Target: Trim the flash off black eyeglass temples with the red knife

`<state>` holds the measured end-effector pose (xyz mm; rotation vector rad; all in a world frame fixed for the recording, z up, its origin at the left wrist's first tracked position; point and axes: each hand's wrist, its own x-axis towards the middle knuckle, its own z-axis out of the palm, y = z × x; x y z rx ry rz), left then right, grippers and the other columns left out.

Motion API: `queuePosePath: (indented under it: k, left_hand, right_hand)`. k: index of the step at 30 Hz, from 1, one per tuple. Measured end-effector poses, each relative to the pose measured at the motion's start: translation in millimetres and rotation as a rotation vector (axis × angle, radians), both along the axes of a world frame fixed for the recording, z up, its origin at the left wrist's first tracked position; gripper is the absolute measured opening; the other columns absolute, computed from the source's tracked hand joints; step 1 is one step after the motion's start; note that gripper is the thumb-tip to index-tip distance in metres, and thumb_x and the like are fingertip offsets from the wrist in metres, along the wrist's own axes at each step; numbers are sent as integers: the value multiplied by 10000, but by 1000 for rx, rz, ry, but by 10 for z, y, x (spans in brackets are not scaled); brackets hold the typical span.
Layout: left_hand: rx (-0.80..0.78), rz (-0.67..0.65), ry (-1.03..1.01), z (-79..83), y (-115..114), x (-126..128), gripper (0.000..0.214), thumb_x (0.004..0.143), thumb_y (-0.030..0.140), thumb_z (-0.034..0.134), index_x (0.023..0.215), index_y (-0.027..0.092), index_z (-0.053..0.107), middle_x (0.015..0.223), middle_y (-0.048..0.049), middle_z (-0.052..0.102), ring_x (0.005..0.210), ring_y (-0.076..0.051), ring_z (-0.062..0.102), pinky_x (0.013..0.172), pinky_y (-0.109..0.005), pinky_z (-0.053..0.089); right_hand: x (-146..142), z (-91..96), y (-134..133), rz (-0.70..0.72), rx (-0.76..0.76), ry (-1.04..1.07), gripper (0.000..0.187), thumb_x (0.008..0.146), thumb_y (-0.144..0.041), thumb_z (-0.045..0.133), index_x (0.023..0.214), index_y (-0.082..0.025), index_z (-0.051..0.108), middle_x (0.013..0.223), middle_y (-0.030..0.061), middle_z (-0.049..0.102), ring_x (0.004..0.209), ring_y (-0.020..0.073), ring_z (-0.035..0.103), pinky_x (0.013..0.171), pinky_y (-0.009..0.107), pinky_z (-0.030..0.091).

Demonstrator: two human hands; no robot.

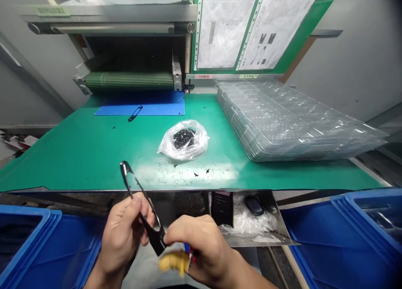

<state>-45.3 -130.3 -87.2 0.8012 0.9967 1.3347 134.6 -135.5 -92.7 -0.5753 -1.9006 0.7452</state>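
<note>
My left hand (124,230) is closed around a long thin black plastic part (138,205) that slants up to the left over the green table's front edge. Its lower end reaches my right hand (194,243), which is closed on a small tool with a yellow handle (171,261) and a bit of red and blue at its head, blurred by motion. Both hands hover below the green table (78,155), close to my body. On the table ahead lies a clear plastic bag (184,140) holding small black pieces, with black shavings (185,174) scattered in front of it.
A stack of clear blister trays (292,121) fills the table's right side. A blue mat (147,107) with another black part (135,113) lies before a green-belted conveyor (128,80). Blue bins stand at lower left (28,243) and lower right (342,234). Instruction sheets (245,25) hang behind.
</note>
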Motion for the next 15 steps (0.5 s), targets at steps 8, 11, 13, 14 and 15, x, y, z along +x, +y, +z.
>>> queuePosePath:
  k: [8,11,13,14,15]
  left_hand:
    - [167,-509,-286,161,-49,207,476,987,428,406,583,181,364,448,0,525,337,-65,440,331,-170,222]
    - [156,-574,-331,184,-54,250,471,996,422,378,589,186,356,459,-8,526,356,-75,462,331,-185,187]
    - [145,-596,-347,183,-56,257,471,994,431,376,590,191,349,444,-7,513,353,-81,458,330,-199,154]
    - [140,-610,-344,181,-55,257,474,992,438,376,588,192,347,437,-7,509,348,-81,450,332,-207,143]
    - [137,-624,-341,178,-53,256,479,990,447,376,586,194,343,429,-7,502,340,-79,432,334,-215,132]
  right_hand:
    - [349,635,68,-58,138,-654,259,979,-150,318,857,-166,546,683,-15,530,523,121,451,470,264,299]
    - [336,678,72,-33,172,-729,257,959,-136,341,815,-173,550,664,-20,523,501,127,434,461,277,285]
    - [330,665,61,-28,164,-758,245,953,-134,360,799,-176,546,665,-19,526,500,128,434,463,279,281]
    - [331,654,55,-31,156,-761,236,948,-127,369,803,-175,549,669,-18,530,503,128,440,468,279,283]
    - [332,643,51,-34,144,-757,228,941,-118,377,810,-173,555,672,-17,535,506,128,447,471,279,284]
